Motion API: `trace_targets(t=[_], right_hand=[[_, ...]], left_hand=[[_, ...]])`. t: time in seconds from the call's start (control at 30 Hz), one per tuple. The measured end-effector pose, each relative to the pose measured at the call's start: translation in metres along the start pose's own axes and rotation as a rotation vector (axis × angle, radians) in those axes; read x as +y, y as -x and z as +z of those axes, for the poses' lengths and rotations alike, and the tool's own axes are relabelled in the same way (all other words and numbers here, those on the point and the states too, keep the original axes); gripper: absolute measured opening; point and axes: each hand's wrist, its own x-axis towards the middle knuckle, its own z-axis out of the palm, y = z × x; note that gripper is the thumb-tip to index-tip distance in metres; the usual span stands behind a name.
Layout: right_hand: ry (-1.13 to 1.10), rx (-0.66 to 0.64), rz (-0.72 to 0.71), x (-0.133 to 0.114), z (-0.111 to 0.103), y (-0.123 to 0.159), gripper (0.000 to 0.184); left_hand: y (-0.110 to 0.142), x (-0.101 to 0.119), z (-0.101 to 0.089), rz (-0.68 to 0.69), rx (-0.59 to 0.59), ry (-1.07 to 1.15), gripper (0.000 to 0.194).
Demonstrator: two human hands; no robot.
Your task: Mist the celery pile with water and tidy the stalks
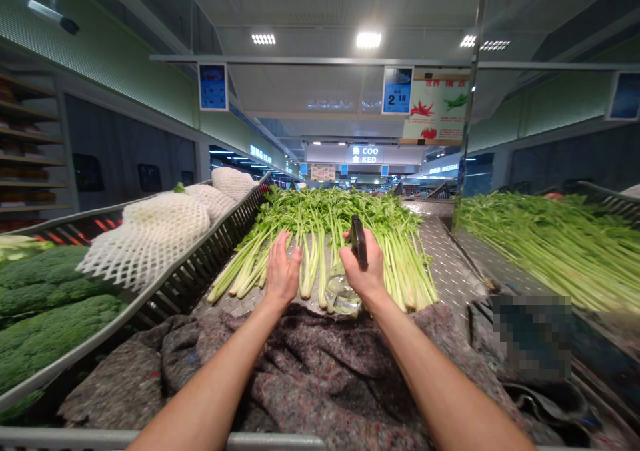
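Observation:
My right hand (365, 271) is closed around a clear spray bottle (343, 294) with a black trigger head, held over the near ends of the celery stalks. My left hand (281, 271) is open, fingers together and raised, hovering just above the pale stalk ends. A wide pile of green celery (325, 237) lies on a metal display tray (450, 271), leaves away from me. Below my forearms a grey felt blanket (310, 364) is bunched up at the front of the tray.
To the left, a slatted black divider (215, 251) separates bins of broccoli (45, 304) and vegetables in white foam netting (160, 231). A mirror panel (550, 251) at right reflects the celery. Price signs (397, 91) hang overhead. A metal rail (270, 441) runs along the near edge.

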Motion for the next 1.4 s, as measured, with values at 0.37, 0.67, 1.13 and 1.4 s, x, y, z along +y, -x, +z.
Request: trace_targets(t=[0.37,0.67,1.13,1.4], right_hand=[[0.049,0.034,0.034,0.0045,-0.0029,-0.0032,0.024],[0.012,-0.034,0.047,0.0006,-0.0041,-0.0026,0.017],[0.054,0.032,0.069,0.0035,-0.0061,-0.0043,0.023],[0.027,0.025,0.063,0.0005,-0.0074,-0.0061,0.018]], left_hand=[[0.0004,0.0024,0.0002,-0.013,-0.013,0.01,0.047],[-0.0002,0.0053,-0.0007,-0.051,-0.032,0.016,0.049],[0.0005,0.0047,-0.0009,-0.042,-0.047,0.019,0.048],[0.0004,0.0026,0.0001,-0.04,-0.062,0.02,0.047]])
